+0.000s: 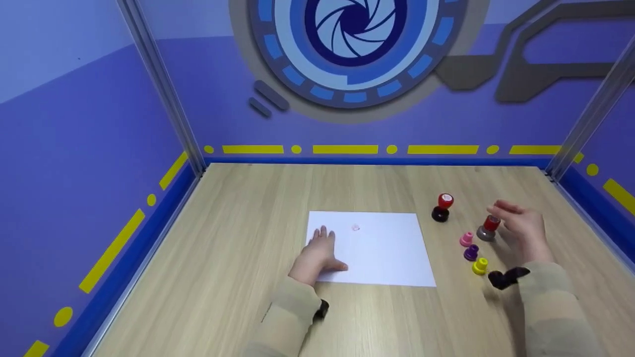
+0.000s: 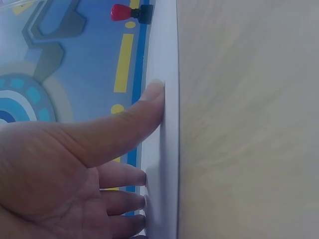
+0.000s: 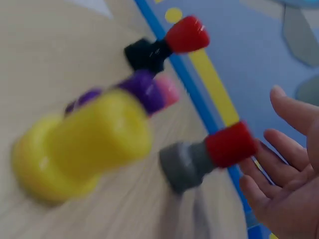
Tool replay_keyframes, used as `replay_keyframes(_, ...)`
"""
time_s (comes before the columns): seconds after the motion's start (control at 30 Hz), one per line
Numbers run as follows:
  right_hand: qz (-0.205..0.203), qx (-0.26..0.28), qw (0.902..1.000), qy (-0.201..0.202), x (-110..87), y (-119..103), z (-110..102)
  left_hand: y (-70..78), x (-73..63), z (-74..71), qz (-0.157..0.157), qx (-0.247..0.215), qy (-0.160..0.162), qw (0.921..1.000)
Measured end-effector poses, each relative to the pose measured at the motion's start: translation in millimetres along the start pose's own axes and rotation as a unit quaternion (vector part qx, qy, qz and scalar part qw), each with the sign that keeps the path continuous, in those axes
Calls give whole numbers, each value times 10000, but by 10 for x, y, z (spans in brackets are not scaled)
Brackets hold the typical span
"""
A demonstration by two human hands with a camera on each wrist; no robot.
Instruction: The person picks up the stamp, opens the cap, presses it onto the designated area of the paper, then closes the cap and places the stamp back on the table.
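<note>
Purple walls point(image 1: 198, 109) rose beyond a wood-grain table point(image 1: 238, 238)! The label point(image 1: 447, 197) on the black-and-red stamp point(image 1: 441, 214) was unreadably small. Left hand point(image 1: 317, 255), spread, rested on white paper point(image 1: 382, 253); right hand point(image 1: 528, 225), loosely uncurled, empty, hovered beside the glossy red-topped grey stamp point(image 1: 489, 228), table's right.

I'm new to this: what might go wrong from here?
The right grip, open beside the red-and-grey, round-based plastic stamp, might knock it over. A topple could bump the small pink knob-shaped plastic piece standing close by. And if the left grip, resting on the white rectangular paper sheet, shifts, that sheet might slide.
</note>
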State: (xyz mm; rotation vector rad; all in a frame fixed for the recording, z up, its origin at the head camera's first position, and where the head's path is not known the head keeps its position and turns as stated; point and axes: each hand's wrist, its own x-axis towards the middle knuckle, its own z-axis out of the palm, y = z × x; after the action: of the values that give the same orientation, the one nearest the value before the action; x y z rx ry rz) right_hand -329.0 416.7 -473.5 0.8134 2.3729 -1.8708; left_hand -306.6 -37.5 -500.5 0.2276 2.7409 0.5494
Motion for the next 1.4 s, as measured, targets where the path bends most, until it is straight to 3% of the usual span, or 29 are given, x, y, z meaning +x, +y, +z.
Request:
replay_keyframes(0.17,-15,139,9999,-55,88,196,17,1,7,-14,10,-4,-17,10000)
replay_keyframes(0.4,-279,108,9995,-108,42,299,37,3,34,6,-87,-93,-69,9999)
replay_keyframes(0.57,-369,142,9992,103,8,340,55,12,27,10,-118,-127,-74,9998)
replay_keyframes(0.73,-467,70,9980,428,-73,230,72,10,16,-4,-78,-58,-55,9999)
replay_keyframes(0.9,-874,-74,9924,868,-239,-54,136,-2,17,1,-78,-32,-52,10000)
replay_keyframes(1.03,-1308,333,9870,874,-400,-290,319,-11,26,4,-96,23,-47,9999)
replay_keyframes(1.17,-1699,1244,9760,548,-534,-447,599,-13,30,-2,-73,27,-50,10000)
replay_keyframes(1.4,-2104,2315,9495,-232,-682,-457,1288,8,26,-14,-71,-77,-11,9999)
